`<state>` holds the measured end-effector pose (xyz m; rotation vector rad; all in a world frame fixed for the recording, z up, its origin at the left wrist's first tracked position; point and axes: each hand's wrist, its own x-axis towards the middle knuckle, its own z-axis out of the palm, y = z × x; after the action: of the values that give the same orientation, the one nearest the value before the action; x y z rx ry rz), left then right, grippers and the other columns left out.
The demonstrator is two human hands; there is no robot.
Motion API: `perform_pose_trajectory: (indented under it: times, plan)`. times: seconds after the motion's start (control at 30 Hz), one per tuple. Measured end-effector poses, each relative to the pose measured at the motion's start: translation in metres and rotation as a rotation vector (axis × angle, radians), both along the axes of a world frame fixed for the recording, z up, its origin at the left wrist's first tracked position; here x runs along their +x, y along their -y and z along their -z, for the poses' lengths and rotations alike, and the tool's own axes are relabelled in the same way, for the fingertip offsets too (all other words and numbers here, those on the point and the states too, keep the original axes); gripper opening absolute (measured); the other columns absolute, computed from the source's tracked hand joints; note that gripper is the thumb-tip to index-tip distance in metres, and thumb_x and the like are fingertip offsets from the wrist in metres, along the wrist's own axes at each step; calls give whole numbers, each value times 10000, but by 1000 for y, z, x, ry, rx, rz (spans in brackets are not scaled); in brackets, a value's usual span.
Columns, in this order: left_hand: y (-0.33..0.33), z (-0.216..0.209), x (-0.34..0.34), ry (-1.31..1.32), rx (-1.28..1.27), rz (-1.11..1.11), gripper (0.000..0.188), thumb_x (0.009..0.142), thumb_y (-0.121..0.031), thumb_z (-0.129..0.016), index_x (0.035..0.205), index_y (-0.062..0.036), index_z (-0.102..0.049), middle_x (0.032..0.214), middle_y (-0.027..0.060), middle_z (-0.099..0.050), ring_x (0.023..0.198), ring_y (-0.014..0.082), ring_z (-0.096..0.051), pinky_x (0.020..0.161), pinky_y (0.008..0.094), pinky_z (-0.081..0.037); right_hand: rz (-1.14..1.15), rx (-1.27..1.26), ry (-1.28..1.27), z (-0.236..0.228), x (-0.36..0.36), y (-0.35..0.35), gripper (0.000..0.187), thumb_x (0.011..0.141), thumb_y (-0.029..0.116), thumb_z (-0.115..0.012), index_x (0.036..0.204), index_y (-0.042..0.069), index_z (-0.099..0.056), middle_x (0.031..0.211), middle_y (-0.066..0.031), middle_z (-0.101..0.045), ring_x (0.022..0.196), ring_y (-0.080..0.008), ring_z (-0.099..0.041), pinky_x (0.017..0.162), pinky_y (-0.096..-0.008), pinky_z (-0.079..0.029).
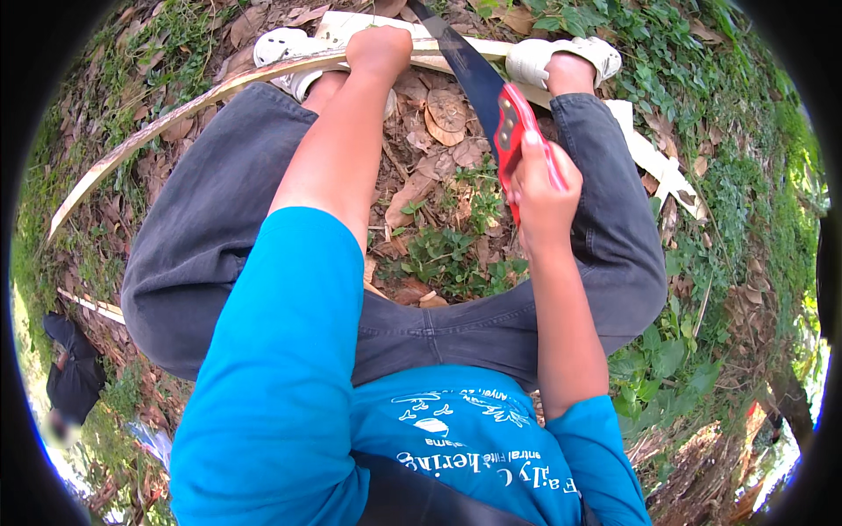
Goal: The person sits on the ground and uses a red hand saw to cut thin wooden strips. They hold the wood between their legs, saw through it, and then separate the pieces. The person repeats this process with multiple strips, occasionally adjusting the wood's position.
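Observation:
A long, pale wooden strip (167, 123) curves across the top of the view, in front of my shoes. My left hand (379, 49) is closed around it between my feet. In my right hand (545, 186) is a handsaw (474, 74) with a red handle and a dark blade, the fingers wrapped round the grip. The blade points away and slants up to the left, meeting the strip just right of my left hand. Motion blur and distance hide whether the teeth have cut into the wood.
White clogs (588, 60) on my feet stand beside the strip. More pale wood pieces (653, 162) lie at the right. Dry leaves (445, 114) and green plants (456, 254) cover the ground between my legs. A person in dark clothes (74, 368) is at the far left.

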<state>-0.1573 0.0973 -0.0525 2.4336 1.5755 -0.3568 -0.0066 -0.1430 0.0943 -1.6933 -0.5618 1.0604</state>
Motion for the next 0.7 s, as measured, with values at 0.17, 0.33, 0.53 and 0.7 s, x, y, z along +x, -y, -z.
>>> perform_pose_trajectory:
  times: [0.17,0.33,0.53,0.7]
  plan:
    - [-4,-5,-1,-27,-46,-2,260,875,-155,-652,1098,-133,-784,1118,103,-777,1031,304,-749,853,445,-607,-105,16,124,24,-18,8,272,1024,218,-682,822,51,-607,658,70,-500,599,-28,-417,538,-255,-345]
    - [-3,-5,2,-31,-62,40,255,874,-143,-657,1093,-138,-787,1118,103,-777,1027,299,-750,863,444,-606,-131,-9,155,8,-25,48,311,1038,246,-668,814,41,-597,668,52,-508,594,-36,-443,545,-254,-361]
    - [-9,12,-5,72,-41,-100,208,874,-153,-658,1008,-105,-809,1059,133,-783,1003,312,-754,840,435,-595,-82,-60,12,-83,2,100,305,1065,256,-620,845,49,-582,596,21,-504,505,-54,-469,499,-237,-410]
    - [-11,13,4,75,-6,-74,207,881,-155,-651,1003,-111,-813,1078,137,-780,1022,309,-750,861,438,-594,-76,21,69,-19,-13,22,329,1054,247,-645,792,56,-587,628,37,-524,542,-25,-452,495,-236,-356]
